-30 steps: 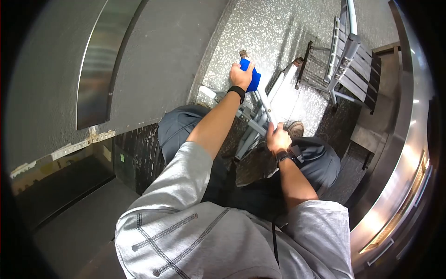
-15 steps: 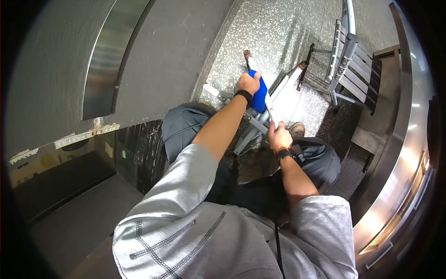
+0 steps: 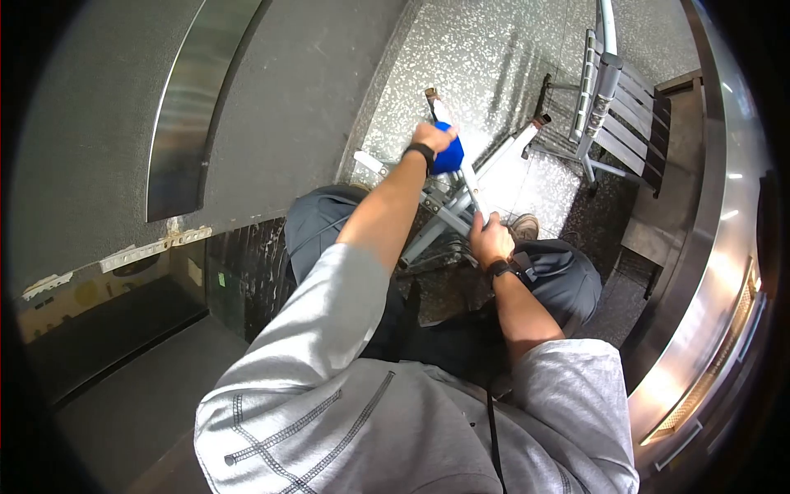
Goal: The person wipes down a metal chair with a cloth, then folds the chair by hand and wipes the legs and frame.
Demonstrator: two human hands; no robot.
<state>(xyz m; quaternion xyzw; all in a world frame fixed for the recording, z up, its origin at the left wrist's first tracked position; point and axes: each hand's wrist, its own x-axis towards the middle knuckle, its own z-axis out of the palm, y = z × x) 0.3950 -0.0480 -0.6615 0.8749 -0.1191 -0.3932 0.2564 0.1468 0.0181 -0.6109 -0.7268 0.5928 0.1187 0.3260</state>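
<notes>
Gripping a blue cloth (image 3: pixel 449 156), the left hand (image 3: pixel 431 137) is closed around it and presses it against a pale bar (image 3: pixel 471 183) just above the middle of the picture. The bar belongs to a grey metal frame (image 3: pixel 428 235) whose struts splay out over the speckled floor (image 3: pixel 485 49), two of them ending in brown tips. Lower down and right of centre, the right hand (image 3: pixel 490 240) is wrapped tight around the near end of the same bar, above the person's dark-clad knees. Both wrists carry black bands. A slatted bench (image 3: pixel 619 123) stands at the upper right, near the frame but apart from it. A steel strip (image 3: pixel 183 107) runs down the wall at the upper left.
</notes>
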